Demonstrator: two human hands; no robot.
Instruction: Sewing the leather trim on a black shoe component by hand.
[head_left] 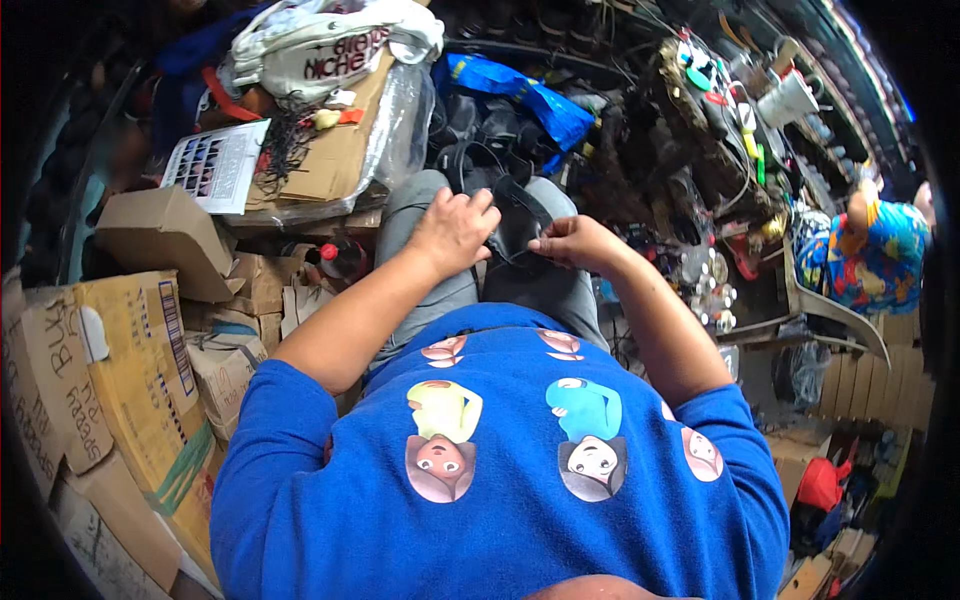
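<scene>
A black shoe or sandal point(512, 215) lies on my lap, over grey trousers point(452, 290). My left hand point(452, 228) grips its left side, fingers curled over the black upper. My right hand point(568, 240) is closed at its right edge, pinching something small that I cannot make out. Black straps point(470, 160) of the same or another shoe show just beyond my hands. My blue printed shirt point(500, 450) fills the lower part of the view.
Cardboard boxes point(130, 350) stack at my left. A flattened carton with a white cloth point(330, 40) and a printed sheet point(215, 165) lies beyond. A blue bag point(520, 95), dark shoes and a cluttered tool rack point(720, 130) are ahead. A person in a colourful shirt point(875, 250) sits at right.
</scene>
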